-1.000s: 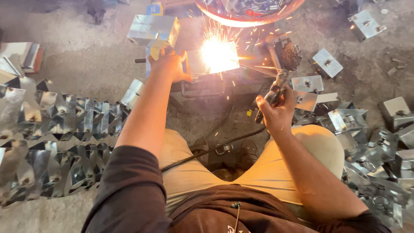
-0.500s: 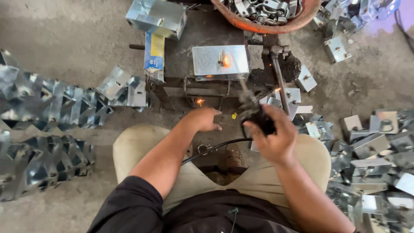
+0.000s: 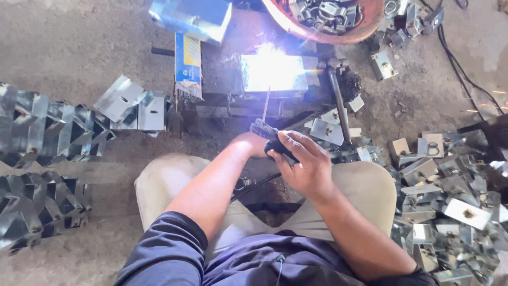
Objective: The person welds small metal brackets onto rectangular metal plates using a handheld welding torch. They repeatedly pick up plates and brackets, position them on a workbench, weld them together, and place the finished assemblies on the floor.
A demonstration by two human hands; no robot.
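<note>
My right hand point(image 3: 304, 164) grips a black welding electrode holder point(image 3: 272, 139) whose thin rod point(image 3: 265, 104) points up at a shiny metal box point(image 3: 274, 72) on a dark work block point(image 3: 222, 58). A bright white glare covers the box's top. My left hand point(image 3: 253, 144) sits right beside the right one, mostly hidden behind it, touching the holder's front end. A black cable point(image 3: 256, 185) runs down from the holder between my knees.
Stacks of folded shiny metal brackets point(image 3: 47, 159) lie at the left; loose metal boxes point(image 3: 450, 190) pile at the right. A round rusty bowl point(image 3: 328, 18) of metal parts stands at the top, a hammer point(image 3: 338, 100) beside the block, a blue-yellow rod packet point(image 3: 188, 66) left of it.
My left hand pulled back from the box to join the right hand at the holder. Both hands moved nearer my knees, and the rod now points at the box, which glares brightly.
</note>
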